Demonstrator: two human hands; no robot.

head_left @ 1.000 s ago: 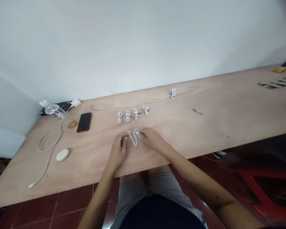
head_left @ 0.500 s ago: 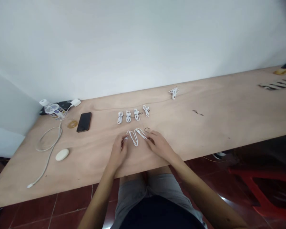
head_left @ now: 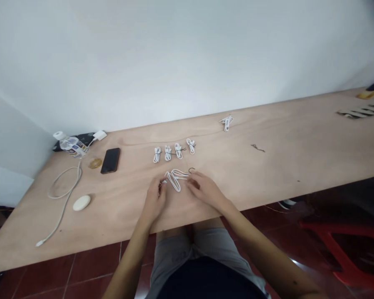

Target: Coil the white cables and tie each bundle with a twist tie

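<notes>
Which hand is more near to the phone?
Left. The left hand is to the right of the phone, with nothing between them; the right hand is much farther right, beyond the white cable.

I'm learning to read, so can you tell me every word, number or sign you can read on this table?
I can't read any words or numbers here. The label on the plastic water bottle is too small and blurred to read, and the phone shows only a dark screen.
</notes>
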